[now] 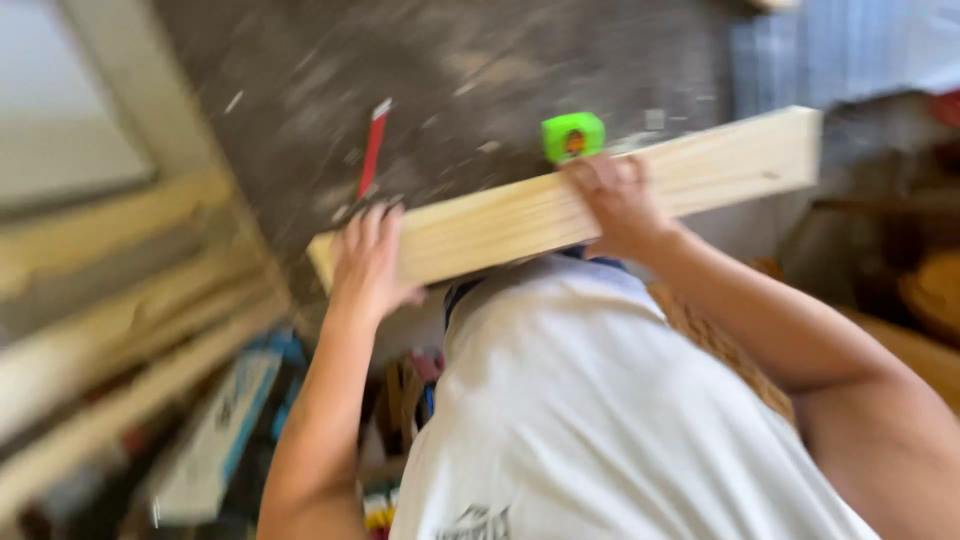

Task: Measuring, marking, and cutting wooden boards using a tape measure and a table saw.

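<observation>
Head view — two hands (365, 260) (620, 205) gripping one plank (520, 210).

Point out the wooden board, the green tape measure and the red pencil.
wooden board (720, 160): head view, on its bare broad face near the right end.
green tape measure (573, 135): head view, on the middle of its case.
red pencil (372, 150): head view, midway along its shaft.

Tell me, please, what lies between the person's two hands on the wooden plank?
In the head view, only bare plank runs between the left hand and the right hand; nothing rests on that stretch.
</observation>
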